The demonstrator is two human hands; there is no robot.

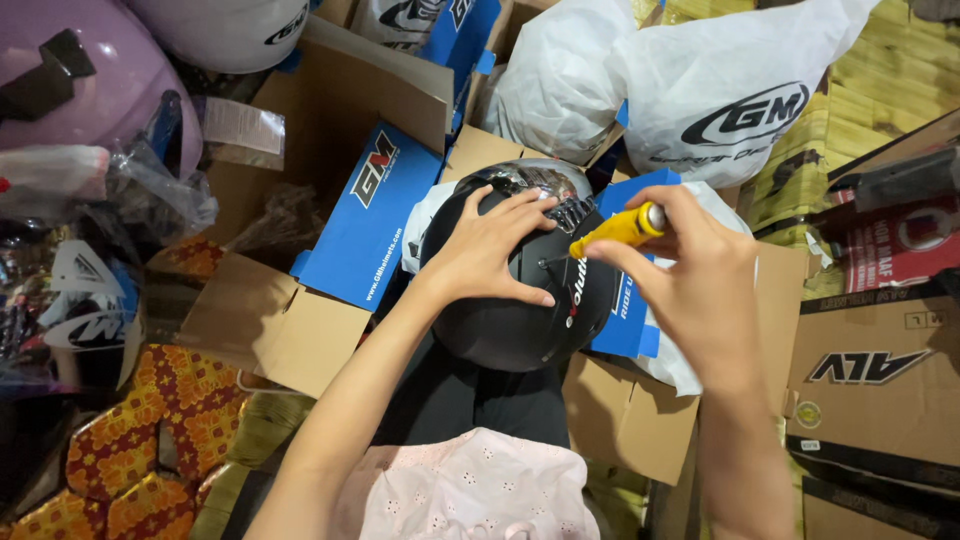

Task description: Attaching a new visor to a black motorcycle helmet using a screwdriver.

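At frame centre the left hand (492, 245) lies spread flat on the black helmet (510, 300) — the right hand (690, 270) pinches a yellow screwdriver (618, 230), tip angled down-left onto the shell.

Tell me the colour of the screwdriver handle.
Yellow screwdriver handle, held in the right hand; head view.

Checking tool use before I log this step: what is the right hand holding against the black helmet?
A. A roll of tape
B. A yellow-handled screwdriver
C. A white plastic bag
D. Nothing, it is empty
B: the right hand grips a yellow-handled screwdriver with its tip at the side of the black helmet, while the left hand rests spread on the shell.
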